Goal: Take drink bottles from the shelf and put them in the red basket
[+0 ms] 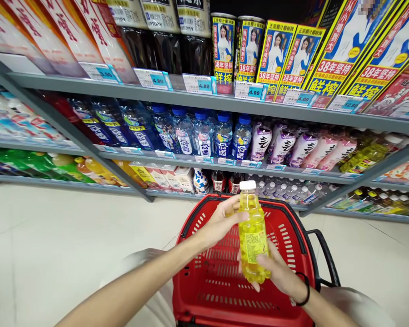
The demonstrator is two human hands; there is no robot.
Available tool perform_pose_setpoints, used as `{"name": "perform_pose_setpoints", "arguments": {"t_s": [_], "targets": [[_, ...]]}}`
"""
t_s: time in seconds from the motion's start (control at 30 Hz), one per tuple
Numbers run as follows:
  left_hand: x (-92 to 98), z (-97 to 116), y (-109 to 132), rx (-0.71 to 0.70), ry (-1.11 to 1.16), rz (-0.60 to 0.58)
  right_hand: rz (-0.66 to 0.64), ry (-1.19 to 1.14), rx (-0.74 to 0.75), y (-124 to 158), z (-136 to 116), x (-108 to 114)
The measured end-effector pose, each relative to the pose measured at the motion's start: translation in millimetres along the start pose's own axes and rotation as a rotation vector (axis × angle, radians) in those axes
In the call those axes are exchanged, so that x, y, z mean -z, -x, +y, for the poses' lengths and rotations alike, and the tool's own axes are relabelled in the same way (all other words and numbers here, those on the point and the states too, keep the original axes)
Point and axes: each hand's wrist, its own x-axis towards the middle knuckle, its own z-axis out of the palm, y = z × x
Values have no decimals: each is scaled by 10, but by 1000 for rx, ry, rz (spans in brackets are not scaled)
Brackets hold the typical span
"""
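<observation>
"Where's the yellow bottle [254, 227] hanging?"
"Above the red basket [183, 290]; left hand [225, 219] is curling round its shoulder, right hand [280, 271] cupping its base."
"Handling?"
"Probably weighing solidly, flexing slightly; supporting underneath is seeming safest."

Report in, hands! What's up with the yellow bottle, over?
Left hand gripping up high, right hand lower down. Yellow bottle held, white cap on. Red basket underneath; hands partly cover bottle.

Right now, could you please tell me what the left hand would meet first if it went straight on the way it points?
The left hand would first meet the yellow bottle, which it touches near the neck. What comes next behind it is hard to judge, as depth is unclear.
</observation>
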Motion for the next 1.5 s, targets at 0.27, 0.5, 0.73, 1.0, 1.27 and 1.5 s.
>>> {"name": "perform_pose_setpoints", "arguments": {"t_s": [0.27,0.5,0.73,1.0,1.27,1.5], "targets": [[110,192,-104,-59,219,87,-211,-330,-184,-49,-143,-200],[252,204,-112,-73,229,52,18,-127,82,-67,-70,-127],[267,201,-106,-103,176,42,46,-114,26,-60,-200,-98],[341,132,-132,-115,105,124,-13,-266,-178,-29,-202,-162],[345,70,-136,-85,140,209,-102,-312,-242,-11,-224,-236],[290,122,-149,-103,236,70,66,-212,-38,-47,-135,-233]]}}
